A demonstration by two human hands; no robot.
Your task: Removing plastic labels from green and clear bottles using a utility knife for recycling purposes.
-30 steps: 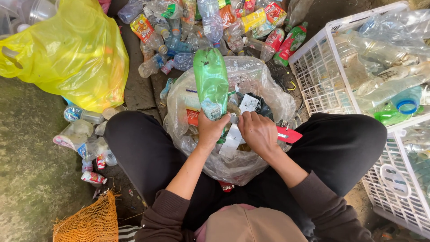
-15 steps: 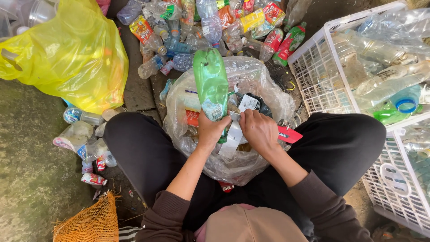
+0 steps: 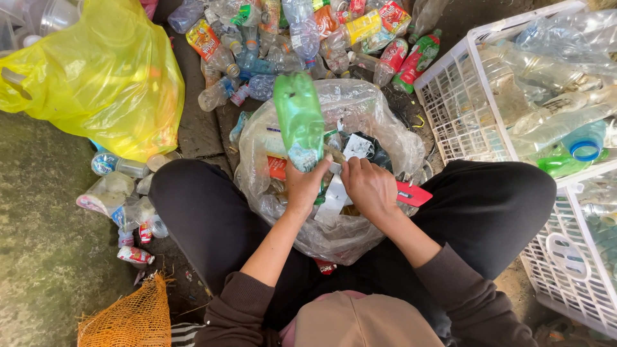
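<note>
My left hand (image 3: 304, 187) grips the lower end of a crushed green plastic bottle (image 3: 298, 119), held upright over a clear plastic bag (image 3: 379, 122) between my knees. My right hand (image 3: 369, 186) is closed on a red-handled cutter (image 3: 411, 193) and pinches a strip of whitish label (image 3: 332, 201) that hangs down from the bottle. The two hands nearly touch at the bottle's base. Scraps of label and plastic lie inside the bag.
A heap of empty plastic bottles (image 3: 308, 32) lies ahead. A full yellow bag (image 3: 103, 77) sits at the left, a white lattice crate (image 3: 463, 109) with crushed bottles at the right. Loose bottles (image 3: 119, 193) and an orange net sack (image 3: 125, 318) lie by my left leg.
The whitish label strip has come further off the bottle and hangs lower between my hands. The bottle and both hands stay in nearly the same place.
</note>
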